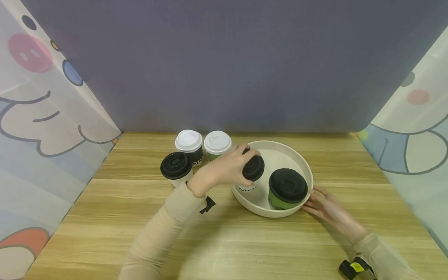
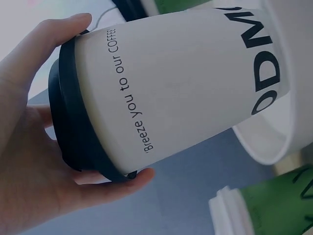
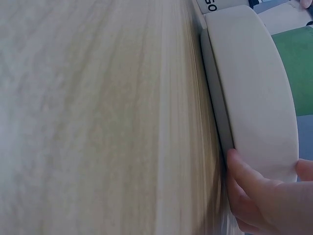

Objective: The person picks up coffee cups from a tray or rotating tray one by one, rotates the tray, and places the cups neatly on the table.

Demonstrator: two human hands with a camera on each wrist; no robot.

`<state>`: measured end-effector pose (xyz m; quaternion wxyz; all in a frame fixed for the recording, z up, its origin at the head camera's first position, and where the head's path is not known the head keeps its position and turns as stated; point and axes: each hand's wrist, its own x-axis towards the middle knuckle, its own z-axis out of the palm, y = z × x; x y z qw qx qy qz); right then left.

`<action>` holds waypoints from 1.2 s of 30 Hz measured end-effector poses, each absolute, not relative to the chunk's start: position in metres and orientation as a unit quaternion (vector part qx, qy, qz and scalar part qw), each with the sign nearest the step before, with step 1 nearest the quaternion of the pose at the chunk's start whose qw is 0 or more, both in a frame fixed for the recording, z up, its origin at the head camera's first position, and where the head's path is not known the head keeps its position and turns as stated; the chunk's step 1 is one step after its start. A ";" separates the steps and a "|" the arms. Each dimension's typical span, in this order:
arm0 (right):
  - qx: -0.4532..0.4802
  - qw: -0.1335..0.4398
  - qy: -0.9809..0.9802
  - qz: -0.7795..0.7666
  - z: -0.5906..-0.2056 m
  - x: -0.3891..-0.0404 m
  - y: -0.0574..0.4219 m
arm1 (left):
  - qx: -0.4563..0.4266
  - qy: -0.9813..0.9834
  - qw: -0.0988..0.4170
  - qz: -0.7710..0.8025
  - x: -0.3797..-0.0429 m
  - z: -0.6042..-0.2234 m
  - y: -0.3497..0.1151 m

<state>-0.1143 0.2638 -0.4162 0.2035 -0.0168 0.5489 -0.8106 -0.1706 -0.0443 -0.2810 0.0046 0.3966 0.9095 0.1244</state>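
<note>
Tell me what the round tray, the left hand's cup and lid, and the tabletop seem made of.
Round tray: probably matte plastic; smooth, evenly cream.
White cup: likely paper, dull-surfaced with crisp printed lettering.
Black lid: apparently matte moulded plastic, with a stepped rim.
Tabletop: wood or laminate, slightly glossy; streaked grain fits either.

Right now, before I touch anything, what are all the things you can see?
Round tray: 1, cream, on table
Held cup: 1, white, black lid, at tray's left side
Big cup: 1, green, black lid, in tray
Other cups: 3, left of tray: white with black lid, black with white lid, green with white lid
Table: 1, light wood, underneath
Panel: 1, grey, behind
Cartoon walls: 2, mostly pale, both sides
Wrist gadgets: 2, black, at wrists
Sleeves: 2, beige, on arms
Left hand: 1, on held cup
Right hand: 1, on tray
</note>
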 end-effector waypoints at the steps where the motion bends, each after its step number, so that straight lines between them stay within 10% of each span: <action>1: -0.016 0.204 0.549 -0.811 -0.416 -0.114 0.264 | 0.395 0.910 0.004 0.124 -0.170 -0.278 -0.046; 36: -0.012 0.206 0.557 -0.804 -0.414 -0.114 0.265 | 0.324 0.936 -0.024 0.137 -0.163 -0.258 -0.106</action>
